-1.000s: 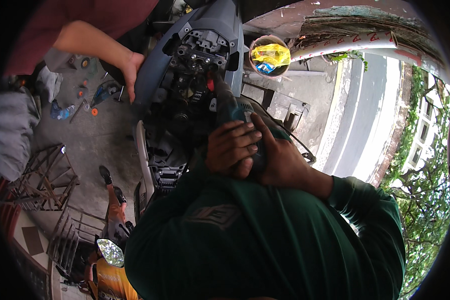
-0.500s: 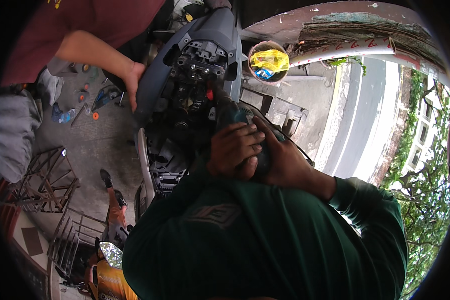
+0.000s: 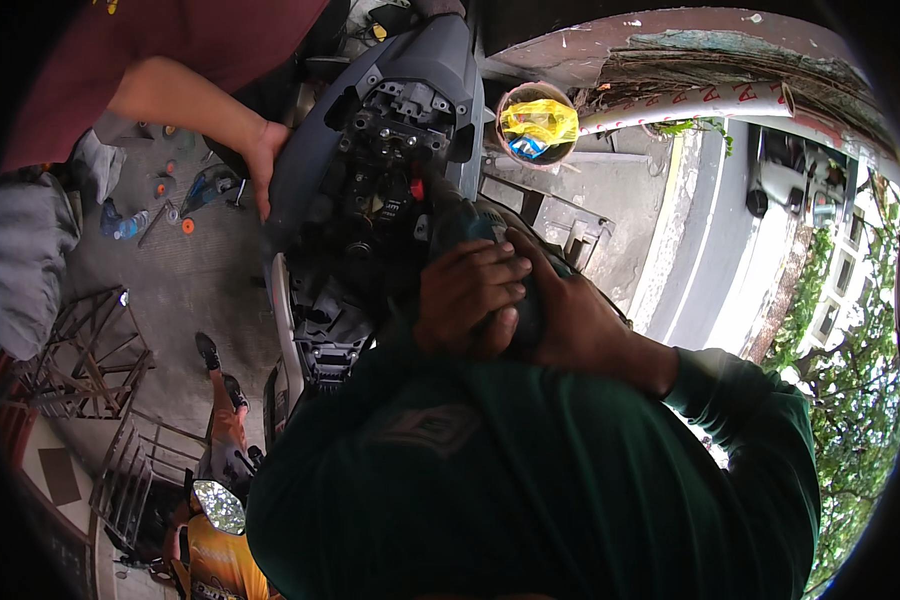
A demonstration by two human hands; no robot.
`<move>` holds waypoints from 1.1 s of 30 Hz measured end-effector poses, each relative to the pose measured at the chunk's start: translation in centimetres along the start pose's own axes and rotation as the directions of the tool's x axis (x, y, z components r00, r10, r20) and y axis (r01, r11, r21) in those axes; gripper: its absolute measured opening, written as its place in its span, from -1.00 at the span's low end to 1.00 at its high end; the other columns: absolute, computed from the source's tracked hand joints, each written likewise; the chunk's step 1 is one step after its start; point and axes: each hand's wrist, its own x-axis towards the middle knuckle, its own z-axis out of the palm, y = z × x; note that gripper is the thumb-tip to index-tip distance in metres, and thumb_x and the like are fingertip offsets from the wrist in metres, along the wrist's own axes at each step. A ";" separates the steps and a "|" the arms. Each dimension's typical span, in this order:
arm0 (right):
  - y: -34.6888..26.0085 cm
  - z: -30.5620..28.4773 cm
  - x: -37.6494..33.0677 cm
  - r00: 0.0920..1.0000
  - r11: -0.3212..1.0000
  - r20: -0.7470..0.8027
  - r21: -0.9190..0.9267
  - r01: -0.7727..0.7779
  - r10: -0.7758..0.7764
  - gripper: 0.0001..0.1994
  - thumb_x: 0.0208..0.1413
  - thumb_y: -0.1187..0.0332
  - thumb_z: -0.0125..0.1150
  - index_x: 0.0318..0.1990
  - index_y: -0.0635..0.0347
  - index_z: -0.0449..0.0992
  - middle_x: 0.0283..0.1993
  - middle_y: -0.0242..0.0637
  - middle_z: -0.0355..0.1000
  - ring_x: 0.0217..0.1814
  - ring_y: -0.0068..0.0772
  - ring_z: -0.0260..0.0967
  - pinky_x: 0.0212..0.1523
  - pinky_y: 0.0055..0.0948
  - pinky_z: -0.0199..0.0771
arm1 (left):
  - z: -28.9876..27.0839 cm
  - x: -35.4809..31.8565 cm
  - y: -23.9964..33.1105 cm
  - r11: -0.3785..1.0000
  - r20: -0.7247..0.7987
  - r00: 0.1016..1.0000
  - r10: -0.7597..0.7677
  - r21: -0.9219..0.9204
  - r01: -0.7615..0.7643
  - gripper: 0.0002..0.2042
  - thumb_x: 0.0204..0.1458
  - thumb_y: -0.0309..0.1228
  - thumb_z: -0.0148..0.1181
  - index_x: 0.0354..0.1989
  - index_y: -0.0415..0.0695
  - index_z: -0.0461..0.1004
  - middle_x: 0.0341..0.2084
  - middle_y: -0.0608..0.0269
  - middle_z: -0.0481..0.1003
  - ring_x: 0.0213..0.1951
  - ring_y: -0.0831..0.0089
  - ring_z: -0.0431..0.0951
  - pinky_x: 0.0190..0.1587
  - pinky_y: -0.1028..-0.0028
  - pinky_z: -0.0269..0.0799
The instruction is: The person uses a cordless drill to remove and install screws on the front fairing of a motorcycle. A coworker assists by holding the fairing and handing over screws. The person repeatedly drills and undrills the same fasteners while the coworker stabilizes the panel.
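Observation:
Both of my hands are closed around a dark teal power drill. My left hand wraps over its body from the left, while my right hand grips it from the right and behind. The drill's front end points away from me into the opened body of a motorcycle, whose seat is off and whose inner frame shows. Its tip is hard to make out in the dark; a small red part lies just left of it. Another person's hand rests on the motorcycle's grey left side panel.
A bucket with yellow plastic in it stands beyond the motorcycle's right side, near a long white tube. Several tools and bottles lie on the floor at left. A metal frame and a person in yellow are at lower left.
A dark vehicle has come into sight on the road at upper right. My hands and the drill keep nearly the same place against the motorcycle.

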 end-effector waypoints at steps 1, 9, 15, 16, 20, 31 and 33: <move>0.0 0.1 0.1 0.999 1.000 -0.016 0.001 0.028 -0.028 0.20 -0.07 0.14 0.47 0.65 0.24 -0.22 -0.29 0.31 0.60 -0.21 0.38 0.63 -0.03 0.16 0.66 | 0.0 0.0 -0.1 1.000 -0.007 1.000 0.003 0.002 -0.003 -0.82 0.16 -0.43 0.13 -0.27 -0.32 0.56 -0.18 -0.19 0.71 -0.09 -0.09 0.75 0.02 -0.05 0.65; -0.2 0.5 0.3 0.998 0.998 -0.029 -0.010 0.054 -0.054 0.19 -0.06 0.15 0.47 0.64 0.29 -0.20 -0.32 0.30 0.60 -0.23 0.37 0.63 -0.06 0.16 0.65 | -0.5 -0.4 -0.4 1.000 -0.004 1.000 0.010 0.012 -0.010 -0.79 0.18 -0.39 0.11 -0.26 -0.32 0.56 -0.18 -0.19 0.71 -0.07 -0.09 0.75 0.04 -0.05 0.65; -0.7 1.3 -0.1 1.000 1.000 -0.024 -0.010 0.016 -0.017 0.18 -0.04 0.18 0.44 0.65 0.28 -0.24 -0.34 0.30 0.59 -0.25 0.40 0.62 -0.08 0.17 0.64 | -0.8 -1.3 -0.1 1.000 -0.004 1.000 -0.011 0.000 0.011 -0.78 0.19 -0.37 0.09 -0.25 -0.30 0.56 -0.16 -0.17 0.71 -0.04 -0.09 0.75 0.08 -0.06 0.63; -0.8 1.4 -0.1 1.000 1.000 -0.012 -0.021 0.007 -0.007 0.18 -0.04 0.18 0.44 0.65 0.28 -0.25 -0.33 0.30 0.59 -0.25 0.41 0.62 -0.08 0.17 0.64 | -0.9 -1.4 -0.1 1.000 -0.012 1.000 0.002 0.003 -0.002 -0.78 0.19 -0.37 0.09 -0.25 -0.30 0.56 -0.16 -0.16 0.71 -0.04 -0.09 0.75 0.08 -0.06 0.63; -1.0 1.5 -0.1 1.000 0.999 -0.017 -0.051 0.013 -0.014 0.18 -0.04 0.18 0.42 0.65 0.27 -0.25 -0.32 0.31 0.59 -0.24 0.40 0.62 -0.08 0.18 0.63 | -1.1 -1.8 -0.1 1.000 -0.008 1.000 -0.009 -0.009 0.009 -0.77 0.23 -0.36 0.08 -0.26 -0.29 0.56 -0.18 -0.16 0.72 -0.05 -0.08 0.75 0.08 -0.06 0.63; -2.2 1.8 0.1 0.999 0.999 -0.009 -0.032 -0.036 0.035 0.18 -0.04 0.17 0.42 0.65 0.29 -0.26 -0.31 0.32 0.59 -0.21 0.39 0.62 -0.05 0.18 0.63 | -1.7 -2.2 -0.2 1.000 -0.032 0.999 -0.013 -0.026 0.012 -0.74 0.28 -0.33 0.06 -0.29 -0.29 0.56 -0.20 -0.16 0.72 -0.06 -0.07 0.76 0.07 -0.05 0.65; -2.3 2.0 0.0 0.999 0.998 -0.001 -0.037 -0.041 0.041 0.19 -0.04 0.17 0.42 0.65 0.29 -0.26 -0.31 0.32 0.59 -0.22 0.40 0.62 -0.05 0.18 0.63 | -1.8 -2.3 -0.1 1.000 -0.042 0.999 0.002 -0.019 -0.003 -0.74 0.29 -0.33 0.06 -0.29 -0.29 0.56 -0.20 -0.16 0.72 -0.06 -0.07 0.76 0.07 -0.05 0.65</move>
